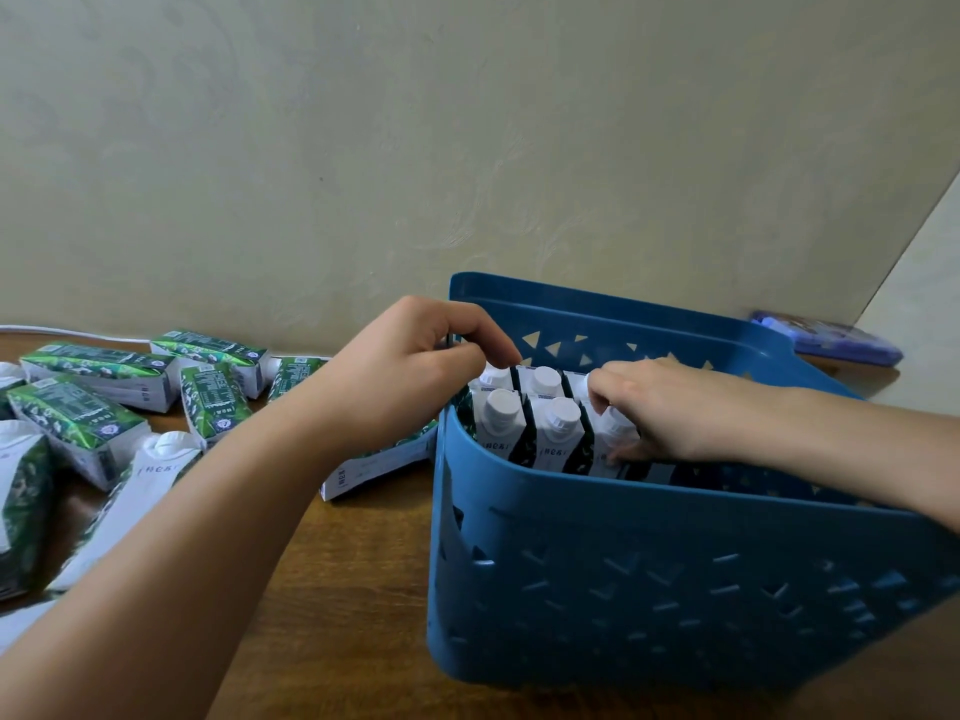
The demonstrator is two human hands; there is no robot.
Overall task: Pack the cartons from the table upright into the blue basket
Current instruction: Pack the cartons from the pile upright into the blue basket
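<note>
The blue basket (649, 574) stands on the wooden table at the right, tilted a little. Several green-and-white cartons with white caps (558, 431) stand upright in two rows at its left end. My right hand (649, 407) is inside the basket and grips the rightmost front carton (615, 439), fingers over its cap and thumb at its side. My left hand (415, 366) has its fingers curled over the basket's left rim near the back corner. Several more cartons (88, 413) lie on their sides on the table to the left.
A cream wall rises directly behind the table. A purple flat pack (831, 337) lies behind the basket at the right. A white cable (78, 333) runs along the table's back edge. One carton (374, 467) lies close against the basket's left wall.
</note>
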